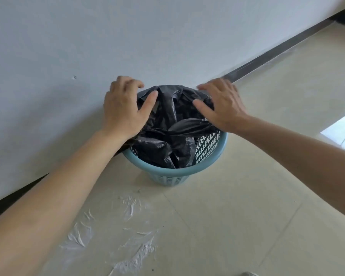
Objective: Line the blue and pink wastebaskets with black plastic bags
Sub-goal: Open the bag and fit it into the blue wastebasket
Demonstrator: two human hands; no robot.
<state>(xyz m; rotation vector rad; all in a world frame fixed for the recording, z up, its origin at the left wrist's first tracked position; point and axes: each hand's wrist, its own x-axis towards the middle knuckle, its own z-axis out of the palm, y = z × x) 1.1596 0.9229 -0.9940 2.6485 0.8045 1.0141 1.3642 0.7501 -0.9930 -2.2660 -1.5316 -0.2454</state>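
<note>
Head view: blue wastebasket (174,173) on the tiled floor (247,216), close against the far wall (88,36). Black plastic bag (173,136) sits crumpled inside; its far edge is draped over the far rim, the near rim bare. Left hand (124,110) and right hand (223,108) rest spread on the bag's left and right sides, fingers apart, clamping nothing. Lining is partway done, I judge. Pink wastebasket not in view.

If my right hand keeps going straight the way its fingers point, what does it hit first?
Your right hand points up-left across the far rim of the blue wastebasket, so it would likely meet the black bag bunched there first, then the wall. Depth is unclear.
</note>
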